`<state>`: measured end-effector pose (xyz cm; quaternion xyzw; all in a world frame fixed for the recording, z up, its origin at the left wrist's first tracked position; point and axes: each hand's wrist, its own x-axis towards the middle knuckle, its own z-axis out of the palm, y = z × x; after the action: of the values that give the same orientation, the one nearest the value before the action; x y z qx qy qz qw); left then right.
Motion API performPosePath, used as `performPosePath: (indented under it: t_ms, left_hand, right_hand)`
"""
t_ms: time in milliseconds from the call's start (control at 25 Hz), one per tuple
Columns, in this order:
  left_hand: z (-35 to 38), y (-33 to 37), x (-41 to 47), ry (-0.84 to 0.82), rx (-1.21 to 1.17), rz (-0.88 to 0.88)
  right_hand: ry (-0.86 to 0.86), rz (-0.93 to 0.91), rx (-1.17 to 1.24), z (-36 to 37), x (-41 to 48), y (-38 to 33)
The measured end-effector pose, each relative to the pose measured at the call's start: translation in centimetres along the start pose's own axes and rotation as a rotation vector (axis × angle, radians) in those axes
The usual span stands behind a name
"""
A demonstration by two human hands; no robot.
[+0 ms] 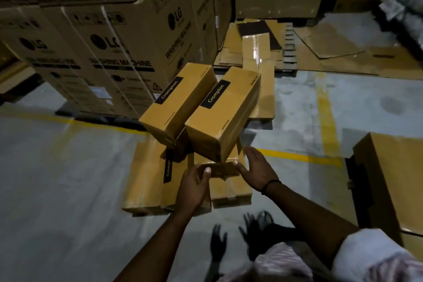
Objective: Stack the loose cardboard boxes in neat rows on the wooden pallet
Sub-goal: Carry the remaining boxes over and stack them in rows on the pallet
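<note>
— Any rows on the slatted wooden pallet (289,52) yet?
— None that I can see. Two long yellow-brown Crompton cardboard boxes (224,117) lean on a floor heap (146,181), well apart from it (flattened card (231,48) covers it). The left hand (194,188) grips a small brown carton (220,170) by its end; the right hand (258,170) touches it, fingers straight.

tilted boxes (201,110) blocking forward reach

Both tilted yellow boxes (178,103) read "Crompton"; the big stacked cartons (109,52) read "LG WASHING MACHINE".
</note>
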<state>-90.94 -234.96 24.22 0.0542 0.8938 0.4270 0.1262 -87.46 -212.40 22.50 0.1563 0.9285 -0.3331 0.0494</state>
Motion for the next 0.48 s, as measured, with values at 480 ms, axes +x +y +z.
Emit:
performPosePath:
  t_ms: [480]
  left_hand:
    - [2.2, 2.2, 23.8, -0.037, 0.214, -0.196]
  right_hand:
    - [-0.29, 0.063, -0.028, 0.3, 24.2, 0.2]
